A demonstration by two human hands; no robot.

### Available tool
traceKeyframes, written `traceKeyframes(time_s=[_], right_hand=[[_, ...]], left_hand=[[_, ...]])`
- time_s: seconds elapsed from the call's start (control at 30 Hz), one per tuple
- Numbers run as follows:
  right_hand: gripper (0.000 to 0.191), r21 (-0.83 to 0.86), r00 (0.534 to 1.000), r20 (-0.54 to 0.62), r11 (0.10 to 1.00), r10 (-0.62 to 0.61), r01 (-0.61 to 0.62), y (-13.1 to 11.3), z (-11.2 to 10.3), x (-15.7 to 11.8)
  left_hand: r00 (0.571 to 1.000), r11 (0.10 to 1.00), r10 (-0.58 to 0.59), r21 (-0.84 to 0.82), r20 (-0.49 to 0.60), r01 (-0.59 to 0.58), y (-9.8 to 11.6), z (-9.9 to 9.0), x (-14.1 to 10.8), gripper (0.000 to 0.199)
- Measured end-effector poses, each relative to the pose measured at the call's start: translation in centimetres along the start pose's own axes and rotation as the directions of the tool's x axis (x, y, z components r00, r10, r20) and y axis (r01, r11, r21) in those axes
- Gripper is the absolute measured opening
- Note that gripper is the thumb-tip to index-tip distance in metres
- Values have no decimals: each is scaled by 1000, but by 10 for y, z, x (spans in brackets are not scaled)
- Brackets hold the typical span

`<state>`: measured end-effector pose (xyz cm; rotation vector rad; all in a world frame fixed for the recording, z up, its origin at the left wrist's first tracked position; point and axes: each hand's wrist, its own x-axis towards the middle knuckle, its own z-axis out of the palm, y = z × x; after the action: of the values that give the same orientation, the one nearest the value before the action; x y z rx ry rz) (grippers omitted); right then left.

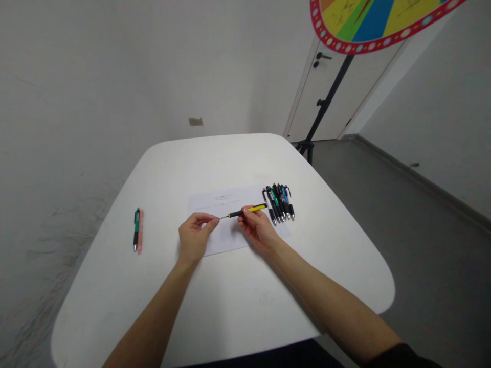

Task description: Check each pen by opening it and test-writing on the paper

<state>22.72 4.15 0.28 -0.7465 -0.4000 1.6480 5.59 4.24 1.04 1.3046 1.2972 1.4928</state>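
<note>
My right hand grips a yellow and black ballpoint pen by its barrel, above a sheet of printed paper. The pen lies nearly level, its front end pointing left. From that end sticks out a thin pen refill, with no metal cone around it. The fingertips of my left hand are pinched at the refill's far end; whether a small spring or tip is also between them cannot be made out. Just right of my right hand, several click pens lie side by side, partly on the paper.
On the left of the white table lie a green and black pen and a pink pen, side by side. A colourful prize wheel on a black stand is behind the table, before a white door.
</note>
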Motion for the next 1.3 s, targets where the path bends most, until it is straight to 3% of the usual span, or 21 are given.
traceKeyframes(time_s=[0.43,0.57,0.7,0.8,0.87,0.97,1.07,1.17,1.3], right_hand=[[28,-51,997,72,999,7,-3,5,2,-2],[30,-56,995,98,998,24,-19,6,1,-3],[28,-36,995,87,999,44,-41,6,-1,-2],[28,1,999,41,1000,31,-31,5,-2,0],[28,14,1000,8,1000,23,-23,4,-3,1],[29,16,1000,-13,1000,18,-17,2,-3,2],[31,15,1000,-18,1000,16,-16,1,-2,1],[33,13,1000,-16,1000,13,-13,0,-1,1],[34,-8,1000,-2,1000,-9,9,2,-1,1]], left_hand=[[999,999,23,34,36,-24,-4,4,-4,19],[998,992,34,123,53,-40,-8,5,-6,18],[988,956,120,256,102,-142,-9,1,-6,20],[955,849,217,444,201,-286,-8,-7,-4,31],[930,692,231,624,286,-364,-8,-13,-2,30],[912,460,170,788,375,-409,-9,-17,0,19],[899,378,110,819,424,-432,-11,-17,1,10],[895,440,96,788,437,-432,-11,-16,1,9],[943,738,120,607,312,-295,-8,-14,2,10]])
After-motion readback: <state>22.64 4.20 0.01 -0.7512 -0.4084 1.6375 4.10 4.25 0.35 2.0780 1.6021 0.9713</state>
